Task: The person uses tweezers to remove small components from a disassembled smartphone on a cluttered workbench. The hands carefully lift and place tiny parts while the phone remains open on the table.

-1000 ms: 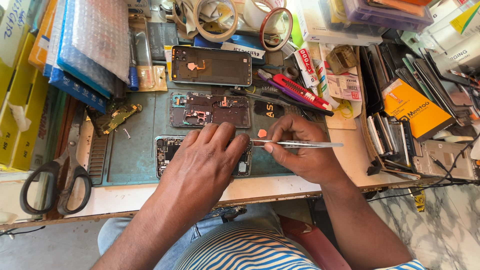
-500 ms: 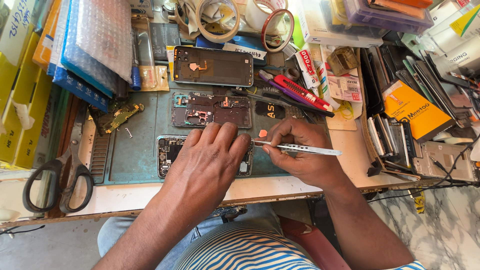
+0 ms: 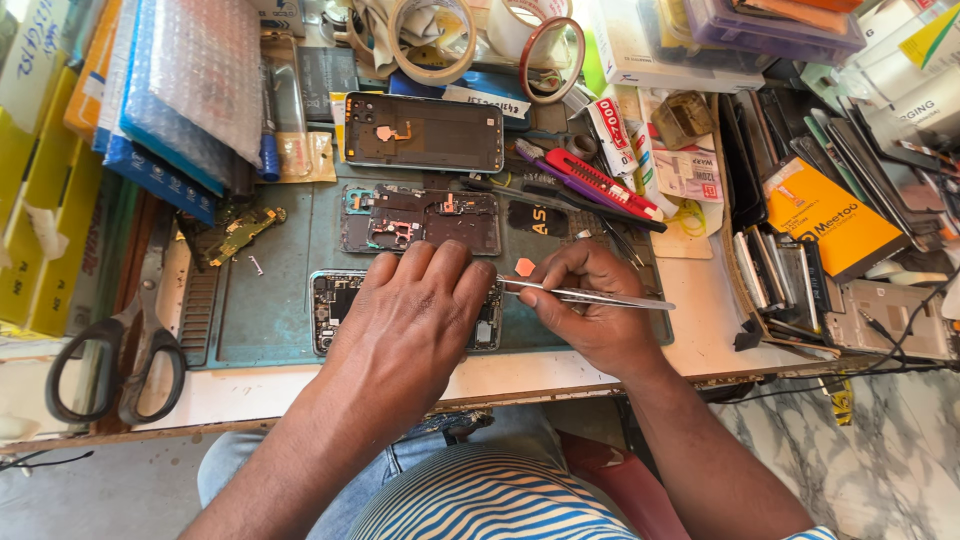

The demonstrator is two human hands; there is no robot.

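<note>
From the head camera, the left hand (image 3: 415, 310) lies flat, fingers spread and open, pressing on an opened dark smartphone with bare circuitry (image 3: 335, 308) that rests on a teal rubber work mat (image 3: 270, 300) at the front of the cluttered surface (image 3: 300, 385). The right hand (image 3: 590, 305) is closed around slim silver metal tweezers (image 3: 590, 296), whose tips point left and meet the phone's right edge beside the left fingertips. Just behind sit a dark inner phone frame (image 3: 420, 218) and a black rear phone cover (image 3: 422, 132). Black-handled scissors (image 3: 120, 355) lie well apart at the left.
</note>
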